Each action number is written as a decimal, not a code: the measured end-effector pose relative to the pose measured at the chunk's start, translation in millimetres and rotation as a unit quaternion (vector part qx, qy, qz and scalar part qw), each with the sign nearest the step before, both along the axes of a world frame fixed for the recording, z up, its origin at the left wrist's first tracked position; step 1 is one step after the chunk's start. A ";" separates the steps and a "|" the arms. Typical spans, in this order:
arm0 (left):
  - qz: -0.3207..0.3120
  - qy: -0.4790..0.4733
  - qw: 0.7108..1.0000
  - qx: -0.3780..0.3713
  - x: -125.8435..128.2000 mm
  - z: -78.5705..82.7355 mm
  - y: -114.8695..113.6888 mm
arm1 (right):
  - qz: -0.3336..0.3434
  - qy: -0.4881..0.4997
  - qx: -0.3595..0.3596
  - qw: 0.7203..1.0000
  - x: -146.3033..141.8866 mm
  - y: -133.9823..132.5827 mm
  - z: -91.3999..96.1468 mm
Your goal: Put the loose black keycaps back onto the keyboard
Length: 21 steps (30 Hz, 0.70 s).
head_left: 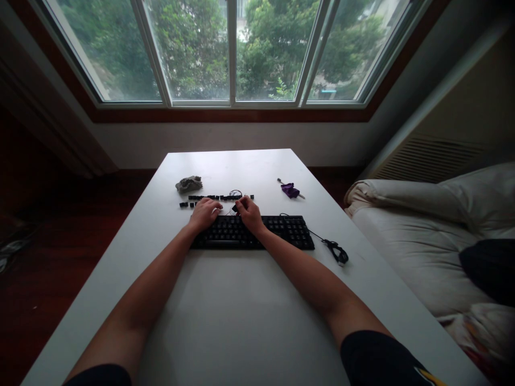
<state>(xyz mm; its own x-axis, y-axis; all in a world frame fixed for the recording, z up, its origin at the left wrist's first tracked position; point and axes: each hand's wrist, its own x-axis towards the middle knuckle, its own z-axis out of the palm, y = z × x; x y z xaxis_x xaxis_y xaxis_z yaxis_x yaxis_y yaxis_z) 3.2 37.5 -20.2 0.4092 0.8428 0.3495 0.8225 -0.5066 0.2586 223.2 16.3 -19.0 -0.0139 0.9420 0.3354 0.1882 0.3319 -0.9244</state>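
Note:
A black keyboard [229, 236] lies across the white table in front of me. My left hand [205, 213] rests over its upper left edge, fingers reaching right with nothing visible in them. Between the thumb and fingers of my right hand [249, 213] is a small black keycap [235, 208], held just above the keyboard's back edge. Thin wire shows between the two hands, partly hidden. Behind them, several loose black keycaps [205, 198] stand in a row, with a few more nearer the left hand. A thin wire loop [235, 192] lies at that row.
A crumpled grey cloth [189, 184] lies at the back left of the table [241, 321]. Back right is a purple cloth [290, 190] with a thin brush-like stick. The bundled cable [336, 252] lies right of the keyboard. A pale sofa [410, 252] stands right of the table.

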 end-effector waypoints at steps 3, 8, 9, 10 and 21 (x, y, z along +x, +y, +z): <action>0.018 0.004 1.000 -0.002 0.3 0.4 -1.1 | -0.001 -0.005 -0.001 1.000 0.2 0.3 0.0; 0.028 0.012 0.999 -0.009 1.4 1.6 -1.7 | -0.003 -0.016 -0.002 1.000 0.2 -0.3 0.2; 0.030 0.013 0.999 -0.009 1.7 1.9 -1.9 | -0.002 -0.017 -0.002 1.000 0.1 -0.5 0.3; 0.032 0.014 0.999 -0.008 1.8 2.1 -2.1 | -0.001 -0.016 -0.003 1.000 0.1 -0.6 0.5; 0.049 0.019 0.998 0.017 2.1 3.4 -4.7 | 0.002 -0.018 -0.005 1.000 0.2 0.7 -0.8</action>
<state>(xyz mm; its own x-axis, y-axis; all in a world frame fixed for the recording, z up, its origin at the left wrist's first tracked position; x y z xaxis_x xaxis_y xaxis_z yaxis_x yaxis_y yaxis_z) 5.3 32.8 -16.7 0.3383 0.8675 0.3647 0.8775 -0.4308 0.2109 223.4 17.0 -19.8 -0.0290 0.9454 0.3245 0.2198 0.3227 -0.9206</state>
